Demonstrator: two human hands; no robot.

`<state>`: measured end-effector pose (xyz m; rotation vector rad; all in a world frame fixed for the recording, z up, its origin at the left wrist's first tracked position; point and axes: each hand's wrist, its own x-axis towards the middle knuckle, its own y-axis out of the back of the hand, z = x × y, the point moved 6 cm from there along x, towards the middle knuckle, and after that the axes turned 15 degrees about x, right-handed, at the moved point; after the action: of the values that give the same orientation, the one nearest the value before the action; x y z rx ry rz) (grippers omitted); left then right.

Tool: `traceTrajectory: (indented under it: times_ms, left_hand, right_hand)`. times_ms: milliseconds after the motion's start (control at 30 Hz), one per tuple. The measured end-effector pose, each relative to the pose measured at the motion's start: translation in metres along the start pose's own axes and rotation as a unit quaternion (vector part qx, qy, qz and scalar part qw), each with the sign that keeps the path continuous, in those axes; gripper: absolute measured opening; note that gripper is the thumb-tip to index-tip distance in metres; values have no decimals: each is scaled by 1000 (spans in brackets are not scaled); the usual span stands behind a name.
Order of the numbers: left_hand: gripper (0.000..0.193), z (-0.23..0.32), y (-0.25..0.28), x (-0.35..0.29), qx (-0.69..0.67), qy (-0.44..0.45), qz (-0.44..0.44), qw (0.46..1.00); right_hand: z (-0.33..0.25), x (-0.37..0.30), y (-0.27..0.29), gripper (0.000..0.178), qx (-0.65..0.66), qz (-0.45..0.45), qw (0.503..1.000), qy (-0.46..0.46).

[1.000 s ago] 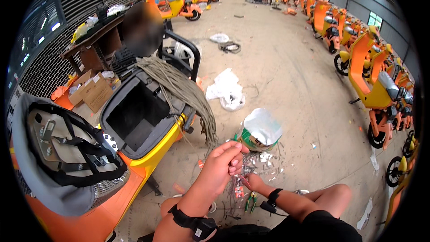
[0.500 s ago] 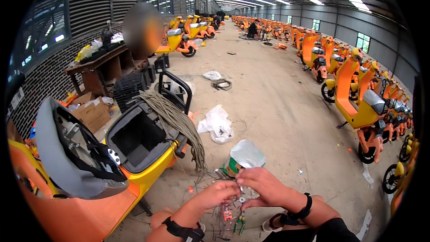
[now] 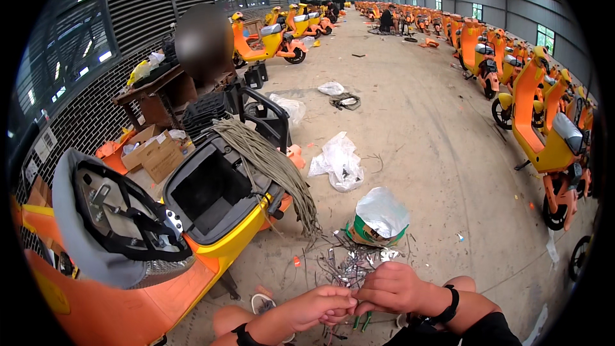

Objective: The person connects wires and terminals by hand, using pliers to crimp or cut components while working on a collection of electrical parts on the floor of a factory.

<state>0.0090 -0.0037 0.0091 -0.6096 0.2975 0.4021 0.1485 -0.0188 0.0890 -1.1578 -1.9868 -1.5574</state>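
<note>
My left hand (image 3: 325, 304) and my right hand (image 3: 392, 288) meet low in the middle, fingertips pinched close together. Whatever lies between those fingers is too small or hidden to make out. Just below them, partly covered, green-handled pliers (image 3: 366, 321) lie on the floor. Beyond the hands spreads a litter of small metal pieces and dark strips (image 3: 349, 266). Next to that litter stands a green bag with a silvery inside (image 3: 382, 211), its mouth open.
On my left stands an orange and yellow scooter (image 3: 221, 237), seat raised (image 3: 106, 218), a rope coil (image 3: 266, 166) draped over its storage box. White plastic (image 3: 338, 161) lies ahead. Scooters (image 3: 544, 134) line the right. A blurred figure (image 3: 204, 45) is near a bench (image 3: 163, 90).
My hands have drawn together, fingertips now meeting and covering more of the pliers. The view has shifted, so the floor litter and bag show more fully.
</note>
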Motion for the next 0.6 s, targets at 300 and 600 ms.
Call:
traceTrajectory:
  times_ms: [300,600]
  left_hand:
    - [20,13,25,20,62,-34,144,987]
    - [18,57,-5,14,709,-314,398,491]
  right_hand:
    - [43,-16,-1,11,19,12,988,-151]
    - [76,-63,-31,37,479,163,576,-642]
